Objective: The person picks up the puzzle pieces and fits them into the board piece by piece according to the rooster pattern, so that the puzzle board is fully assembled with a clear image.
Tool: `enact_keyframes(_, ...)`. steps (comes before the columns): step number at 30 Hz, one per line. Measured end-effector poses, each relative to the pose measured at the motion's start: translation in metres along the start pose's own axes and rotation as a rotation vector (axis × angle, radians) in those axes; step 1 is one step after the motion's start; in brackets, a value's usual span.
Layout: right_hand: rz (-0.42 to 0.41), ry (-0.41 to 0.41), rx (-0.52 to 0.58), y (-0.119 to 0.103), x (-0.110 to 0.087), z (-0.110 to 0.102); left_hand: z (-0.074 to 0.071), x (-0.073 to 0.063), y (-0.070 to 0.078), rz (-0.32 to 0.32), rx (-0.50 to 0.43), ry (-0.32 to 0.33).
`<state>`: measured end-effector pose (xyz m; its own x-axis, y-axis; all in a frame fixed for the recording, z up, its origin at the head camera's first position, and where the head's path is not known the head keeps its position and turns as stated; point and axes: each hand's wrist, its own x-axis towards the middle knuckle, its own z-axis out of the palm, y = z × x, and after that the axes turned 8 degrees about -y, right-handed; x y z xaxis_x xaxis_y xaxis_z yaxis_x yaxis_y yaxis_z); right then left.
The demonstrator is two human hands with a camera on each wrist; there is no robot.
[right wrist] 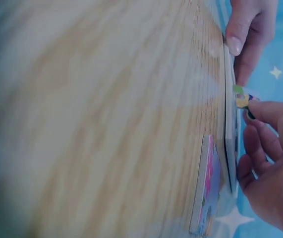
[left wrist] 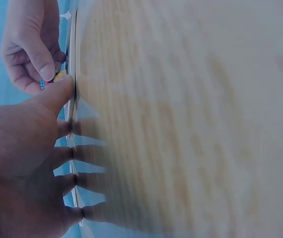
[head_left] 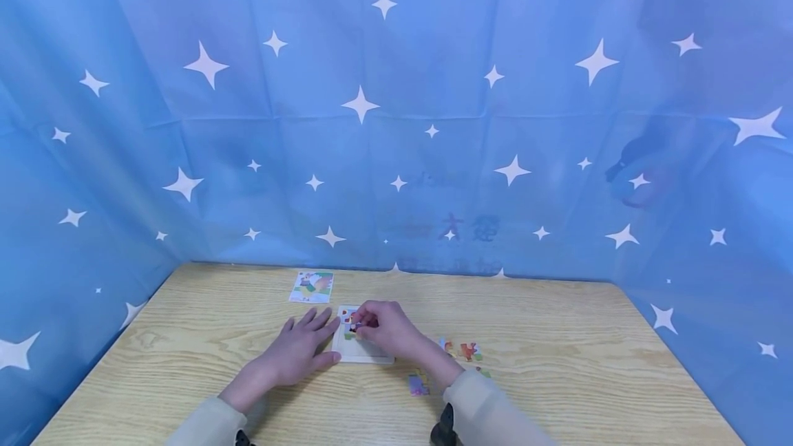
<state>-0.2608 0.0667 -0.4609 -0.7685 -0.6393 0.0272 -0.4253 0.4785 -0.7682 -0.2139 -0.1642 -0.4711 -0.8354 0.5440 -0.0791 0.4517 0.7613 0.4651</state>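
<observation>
A shallow white puzzle tray [head_left: 372, 356] lies on the table in front of the person. My left hand [head_left: 300, 349] rests at its left edge with the fingers spread and straight. Over the tray's upper left part, my right hand [head_left: 389, 328] pinches a small colourful jigsaw piece [right wrist: 242, 100] between thumb and fingers. In the right wrist view the piece stands tilted above the tray. Some coloured pieces [head_left: 347, 315] sit in the tray's upper left corner, partly hidden by the right hand.
A square picture card [head_left: 312, 287] lies behind the left hand. Loose jigsaw pieces lie to the right of the tray, among them an orange one [head_left: 470, 351] and a purple one [head_left: 418, 384] near the right forearm. A blue star-patterned curtain [head_left: 396, 143] surrounds the wooden table [head_left: 557, 349].
</observation>
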Motion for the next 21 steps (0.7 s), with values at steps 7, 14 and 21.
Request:
enact_keyframes(7, -0.011, -0.004, -0.03, 0.005, 0.002, 0.003, 0.0, 0.001, 0.0, -0.003, 0.005, 0.0)
enact_keyframes(14, -0.01, -0.007, -0.028, 0.002, 0.0, 0.003, -0.011, -0.005, 0.012, -0.025, -0.019, -0.036)
enact_keyframes(21, 0.004, 0.002, -0.041, 0.001, 0.0, 0.005, -0.01, -0.005, 0.011, -0.011, -0.018, -0.035)
